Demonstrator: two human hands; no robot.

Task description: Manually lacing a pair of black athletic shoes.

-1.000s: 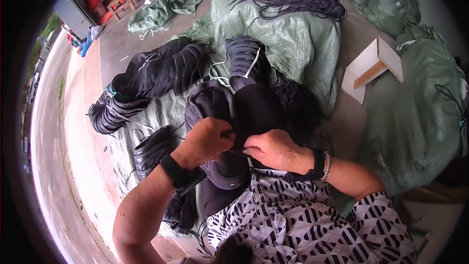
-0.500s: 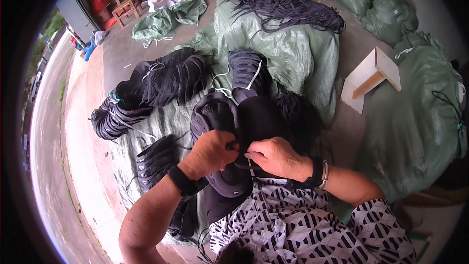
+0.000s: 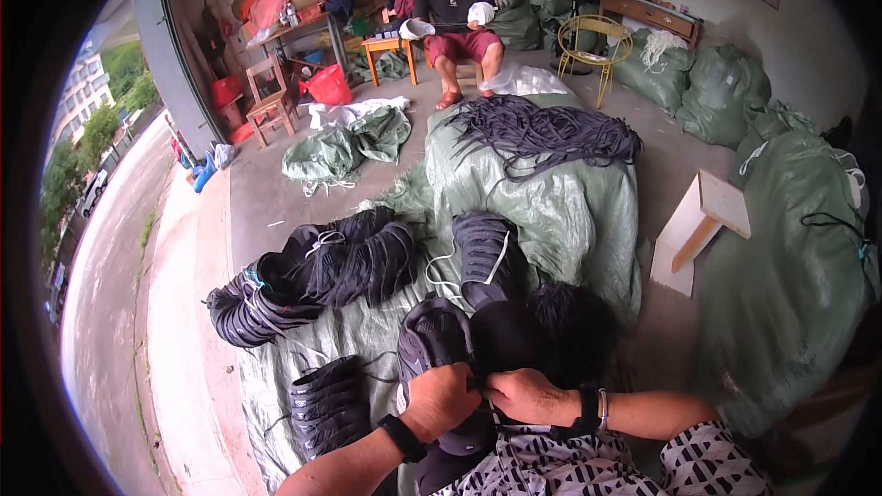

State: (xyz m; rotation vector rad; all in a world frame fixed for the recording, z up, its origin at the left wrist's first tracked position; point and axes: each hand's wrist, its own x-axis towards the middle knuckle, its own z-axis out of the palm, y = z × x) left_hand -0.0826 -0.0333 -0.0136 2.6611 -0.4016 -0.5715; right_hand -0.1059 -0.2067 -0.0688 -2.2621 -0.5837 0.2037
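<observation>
A dark grey-black shoe upper (image 3: 432,335) lies across my lap, its toe pointing away from me. My left hand (image 3: 443,402) is closed on the upper's right side, fingers curled around its edge. Beside it, my right hand (image 3: 533,397) pinches thumb against finger, close to the left fingers; whatever is in that pinch is too small and dark to make out. Just beyond my knee, a stack of black uppers (image 3: 485,257) is tied with a white cord. To its right hangs a bunch of black laces (image 3: 574,326).
More bundled uppers (image 3: 344,257) and a smaller stack (image 3: 326,409) lie on green sheeting at left. Ahead, loose black laces (image 3: 551,133) cover a green sack (image 3: 570,211). A wooden stand (image 3: 698,225) and a full sack (image 3: 790,276) are at right. A seated person (image 3: 455,14) holds white pieces.
The view has tilted up, bringing the seated person and back wall into sight. My hands stay together at the shoe upper, lower in the picture.
</observation>
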